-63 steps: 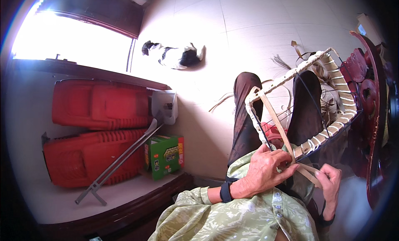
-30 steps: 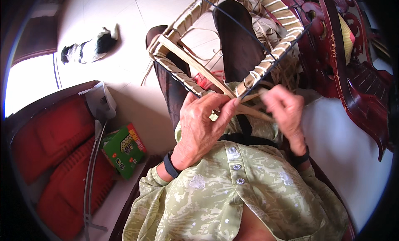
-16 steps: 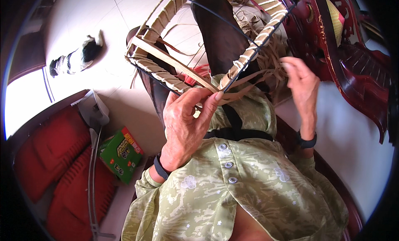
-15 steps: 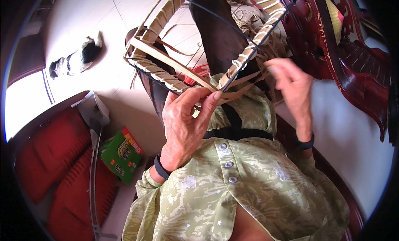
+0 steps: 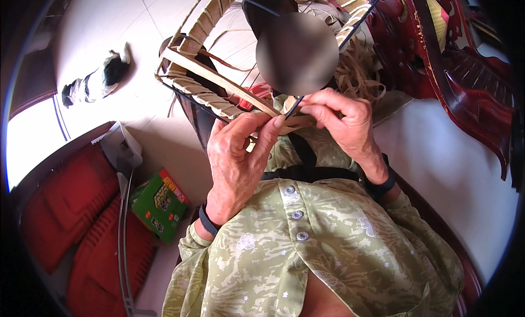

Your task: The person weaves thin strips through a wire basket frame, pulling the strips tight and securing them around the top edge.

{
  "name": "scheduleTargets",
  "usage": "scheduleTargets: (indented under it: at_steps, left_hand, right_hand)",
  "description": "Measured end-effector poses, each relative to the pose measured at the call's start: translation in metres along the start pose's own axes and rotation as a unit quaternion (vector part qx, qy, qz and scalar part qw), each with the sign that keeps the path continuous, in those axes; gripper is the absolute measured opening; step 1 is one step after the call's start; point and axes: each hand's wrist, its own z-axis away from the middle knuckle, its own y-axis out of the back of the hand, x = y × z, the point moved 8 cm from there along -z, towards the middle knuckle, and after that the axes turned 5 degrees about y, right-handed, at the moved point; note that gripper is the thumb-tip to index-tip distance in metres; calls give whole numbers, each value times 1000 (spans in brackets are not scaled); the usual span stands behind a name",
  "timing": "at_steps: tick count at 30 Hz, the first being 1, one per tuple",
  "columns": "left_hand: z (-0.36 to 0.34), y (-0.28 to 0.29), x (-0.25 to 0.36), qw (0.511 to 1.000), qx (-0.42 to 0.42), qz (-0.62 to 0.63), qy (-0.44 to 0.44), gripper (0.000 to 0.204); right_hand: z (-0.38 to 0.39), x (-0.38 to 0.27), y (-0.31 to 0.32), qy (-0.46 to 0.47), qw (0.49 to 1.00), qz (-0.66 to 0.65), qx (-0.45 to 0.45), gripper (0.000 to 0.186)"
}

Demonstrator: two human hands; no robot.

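A dark metal-rod frame (image 5: pixel 195 103), its sides wound with flat tan strip, rests over my lap with a corner toward me. One long flat tan strip (image 5: pixel 219 79) runs slantwise from its far left corner down to this near corner. There my left hand (image 5: pixel 240 156) pinches the strip's end between thumb and fingers. My right hand (image 5: pixel 344 120) is at the same corner, just right of the left, its thumb and fingers closed beside the dark rod. What lies in the right fingertips is too small to make out. A round blurred patch hides part of the frame's right side.
Loose tan strips (image 5: pixel 361 71) lie heaped beyond my right hand. Carved dark red wooden furniture (image 5: pixel 437 71) stands at right. On the left are red cushions (image 5: pixel 60 191), a green box (image 5: pixel 160 205) and a metal stand (image 5: pixel 123 235). A black-and-white animal (image 5: pixel 98 79) lies on the floor.
My right hand has come in leftward to the frame's near corner and its fingers have closed there. The left hand keeps its pinch; the frame has shifted slightly to the left.
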Motion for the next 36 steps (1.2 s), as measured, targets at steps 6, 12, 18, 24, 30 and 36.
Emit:
scheduleTargets:
  at_steps: [6, 12, 18, 24, 30, 36]
  left_hand:
    - [-1, 0, 2, 1000, -17, -14, -2, 15]
    - [2, 2, 0, 1000, -19, -4, 8, 15]
    - [-1, 2, 5, 1000, -16, -16, -13, 13]
    - [-1, 3, 6, 999, -4, -29, -22, 14]
    - [0, 3, 3, 1000, 1, -16, 8, 17]
    - [-3, 3, 7, 1000, 4, -21, -17, 16]
  right_hand:
    - [8, -14, -23, 97, 991, 86, -31, 30]
    - [6, 5, -25, -59, 990, -104, -80, 12]
    - [2, 8, -22, -100, 986, -67, -119, 10]
    - [-5, -8, 44, 101, 968, 226, 34, 9]
    - [32, 73, 229, -38, 866, 441, 233, 19]
    - [34, 92, 223, -178, 894, 371, 178, 25]
